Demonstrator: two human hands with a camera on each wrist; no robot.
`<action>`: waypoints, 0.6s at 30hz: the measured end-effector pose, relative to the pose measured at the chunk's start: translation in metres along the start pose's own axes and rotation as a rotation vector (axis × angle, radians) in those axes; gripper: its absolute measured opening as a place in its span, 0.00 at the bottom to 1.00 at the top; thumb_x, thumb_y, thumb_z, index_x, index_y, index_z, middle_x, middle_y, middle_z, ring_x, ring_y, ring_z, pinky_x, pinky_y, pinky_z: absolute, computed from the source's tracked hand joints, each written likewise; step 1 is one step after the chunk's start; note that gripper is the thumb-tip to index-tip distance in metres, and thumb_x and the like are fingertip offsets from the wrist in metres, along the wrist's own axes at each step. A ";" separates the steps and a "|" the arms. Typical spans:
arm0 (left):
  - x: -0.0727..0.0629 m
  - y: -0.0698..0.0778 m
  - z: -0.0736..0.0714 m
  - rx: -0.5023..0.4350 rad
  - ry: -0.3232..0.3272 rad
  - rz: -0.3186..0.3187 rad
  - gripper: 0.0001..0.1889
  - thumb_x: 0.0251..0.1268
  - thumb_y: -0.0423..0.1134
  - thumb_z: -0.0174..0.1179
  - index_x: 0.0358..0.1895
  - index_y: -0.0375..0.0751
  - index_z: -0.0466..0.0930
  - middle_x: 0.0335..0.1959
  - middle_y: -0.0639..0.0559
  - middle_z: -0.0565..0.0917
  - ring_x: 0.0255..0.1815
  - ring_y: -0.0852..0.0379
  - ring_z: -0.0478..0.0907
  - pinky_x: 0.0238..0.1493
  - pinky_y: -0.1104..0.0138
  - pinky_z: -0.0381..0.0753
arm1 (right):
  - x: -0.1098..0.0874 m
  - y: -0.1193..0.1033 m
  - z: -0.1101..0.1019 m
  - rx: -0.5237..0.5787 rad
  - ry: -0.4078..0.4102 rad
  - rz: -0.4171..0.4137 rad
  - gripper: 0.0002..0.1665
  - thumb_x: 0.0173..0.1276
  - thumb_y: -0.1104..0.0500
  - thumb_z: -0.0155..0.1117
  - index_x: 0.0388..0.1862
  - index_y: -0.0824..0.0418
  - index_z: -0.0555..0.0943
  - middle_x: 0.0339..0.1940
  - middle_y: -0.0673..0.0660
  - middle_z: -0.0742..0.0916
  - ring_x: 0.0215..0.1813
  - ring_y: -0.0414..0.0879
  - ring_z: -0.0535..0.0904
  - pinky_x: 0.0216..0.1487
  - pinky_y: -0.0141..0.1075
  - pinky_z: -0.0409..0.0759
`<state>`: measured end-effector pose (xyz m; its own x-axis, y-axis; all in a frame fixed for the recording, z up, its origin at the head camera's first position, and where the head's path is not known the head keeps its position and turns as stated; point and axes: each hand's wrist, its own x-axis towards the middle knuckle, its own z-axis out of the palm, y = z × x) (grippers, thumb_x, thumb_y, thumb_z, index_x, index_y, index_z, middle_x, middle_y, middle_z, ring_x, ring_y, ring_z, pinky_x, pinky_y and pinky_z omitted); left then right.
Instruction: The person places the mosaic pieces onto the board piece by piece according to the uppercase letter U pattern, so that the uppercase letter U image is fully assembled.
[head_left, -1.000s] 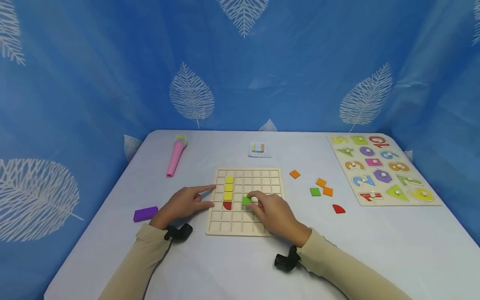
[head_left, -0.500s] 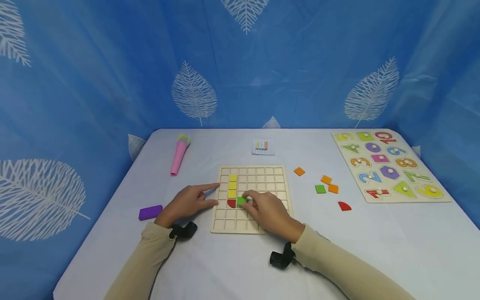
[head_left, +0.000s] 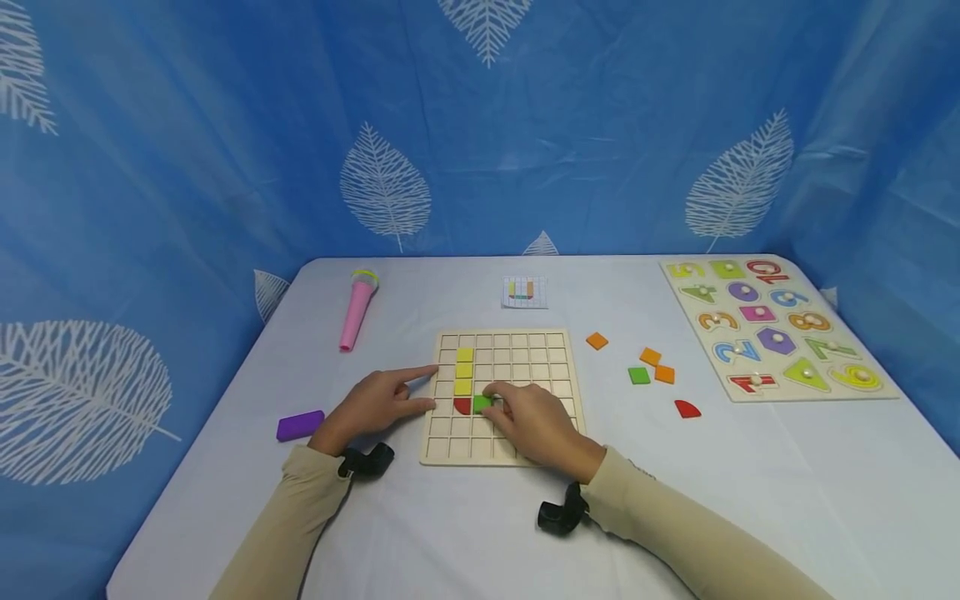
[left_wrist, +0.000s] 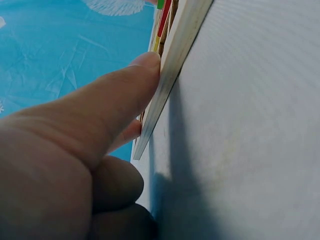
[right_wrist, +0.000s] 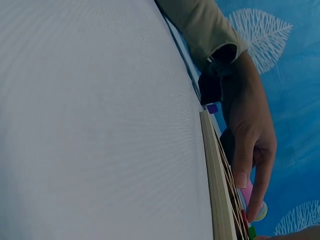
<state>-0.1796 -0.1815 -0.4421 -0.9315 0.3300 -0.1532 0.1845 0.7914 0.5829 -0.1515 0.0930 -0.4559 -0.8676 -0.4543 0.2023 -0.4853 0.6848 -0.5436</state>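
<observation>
A wooden grid board (head_left: 450, 450) lies on the table before me. Three yellow square tiles (head_left: 464, 370) run down one column, with a red quarter-round tile (head_left: 462, 406) directly below them. My right hand (head_left: 536, 423) pinches a green square tile (head_left: 482, 405) between thumb and index finger, in the cell just right of the red piece. My left hand (head_left: 375, 403) touches the board's left edge with its extended index finger and thumb; in the left wrist view the thumb (left_wrist: 117, 95) meets the edge and the other fingers are curled under.
Right of the board lie several orange tiles (head_left: 597, 341), another green tile (head_left: 639, 376) and a red quarter-round (head_left: 686, 409). A number-and-shape puzzle board (head_left: 813, 396) is at far right. Behind stands a pattern card (head_left: 525, 292); to the left, a pink toy microphone (head_left: 356, 317) and purple block (head_left: 301, 425).
My right hand has brought the green tile leftward across the board to beside the red piece. My left hand stays at the board's edge. The head view has shifted slightly.
</observation>
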 end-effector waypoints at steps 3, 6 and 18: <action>-0.001 -0.001 0.000 -0.001 0.003 -0.005 0.35 0.65 0.55 0.70 0.74 0.56 0.72 0.16 0.58 0.64 0.17 0.59 0.62 0.22 0.67 0.60 | 0.000 -0.001 0.002 -0.010 0.003 -0.006 0.14 0.73 0.51 0.69 0.53 0.54 0.85 0.12 0.41 0.70 0.15 0.34 0.61 0.19 0.31 0.58; -0.004 -0.002 0.001 -0.003 -0.002 -0.016 0.35 0.65 0.55 0.70 0.75 0.56 0.72 0.16 0.57 0.64 0.17 0.59 0.62 0.22 0.67 0.60 | -0.001 -0.002 0.004 -0.002 -0.007 -0.008 0.14 0.73 0.52 0.68 0.53 0.54 0.85 0.11 0.41 0.70 0.14 0.34 0.60 0.18 0.31 0.58; -0.002 0.001 -0.003 0.004 -0.001 0.008 0.35 0.66 0.54 0.70 0.75 0.55 0.72 0.16 0.57 0.64 0.17 0.59 0.62 0.22 0.67 0.60 | -0.001 -0.002 0.002 -0.019 0.018 -0.006 0.14 0.71 0.54 0.68 0.53 0.55 0.87 0.09 0.39 0.70 0.13 0.33 0.61 0.16 0.31 0.56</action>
<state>-0.1781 -0.1827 -0.4386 -0.9297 0.3366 -0.1498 0.1928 0.7910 0.5807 -0.1494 0.0907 -0.4564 -0.8664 -0.4484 0.2200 -0.4924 0.6931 -0.5265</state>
